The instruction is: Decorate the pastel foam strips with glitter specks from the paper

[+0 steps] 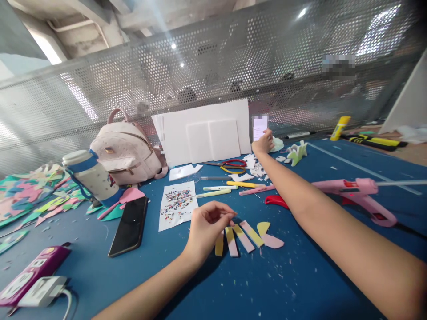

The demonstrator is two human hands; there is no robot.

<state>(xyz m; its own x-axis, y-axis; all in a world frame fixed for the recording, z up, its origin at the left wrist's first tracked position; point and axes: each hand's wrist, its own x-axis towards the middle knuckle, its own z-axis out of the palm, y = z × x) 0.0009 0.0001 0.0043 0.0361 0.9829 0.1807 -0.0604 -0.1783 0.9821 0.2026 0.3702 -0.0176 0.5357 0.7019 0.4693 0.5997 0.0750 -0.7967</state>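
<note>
My left hand [211,224] hovers low over the blue table, thumb and fingertips pinched together; what they hold, if anything, is too small to make out. Just below its fingertips lie several pink-and-yellow foam strips [243,238], fanned out side by side. Beside them rest a yellow rounded piece [263,228] and a pink petal-shaped piece [273,241]. My right arm stretches far forward, and my right hand [263,142] has its bent fingers closed at the lower part of an upright phone [259,126] with a lit screen. Part of that grip is hidden.
A pink glue gun [362,195] lies right of my forearm. Scissors [233,166], pens [216,193] and a bead-covered paper [178,204] sit ahead. Leftward are a dark phone [129,226], a bottle [93,175], a backpack [125,149] and a purple power bank [33,273]. White boards [203,113] stand behind.
</note>
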